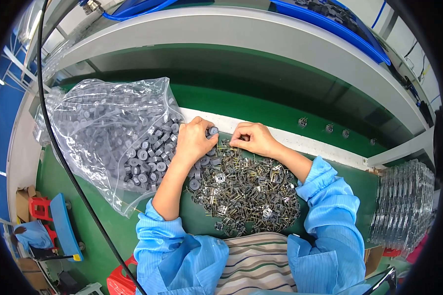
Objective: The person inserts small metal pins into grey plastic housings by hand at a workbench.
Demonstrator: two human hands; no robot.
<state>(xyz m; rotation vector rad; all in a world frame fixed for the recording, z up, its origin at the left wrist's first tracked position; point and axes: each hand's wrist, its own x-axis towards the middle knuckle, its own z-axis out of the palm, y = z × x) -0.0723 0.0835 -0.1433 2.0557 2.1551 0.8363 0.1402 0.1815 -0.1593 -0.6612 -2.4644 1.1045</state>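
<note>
My left hand (194, 141) is closed at the far edge of the green table, its thumb and forefinger pinching a small grey round cap (213, 131). Just right of it, the fingertips of my right hand (255, 139) are pressed together; what they hold is too small to make out. Below both hands spreads a heap of small metal parts with thin pins (251, 191). At my left wrist lie many loose grey round caps (150, 157), spilling from the mouth of a clear plastic bag (83, 132).
A white rail (290, 140) runs behind my hands. Beyond it stand several small metal parts (329, 128) on a green surface. Stacked clear plastic trays (401, 201) rise at the right. A black cable (66, 160) hangs across the left side. Blue trays (330, 22) sit on the shelf above.
</note>
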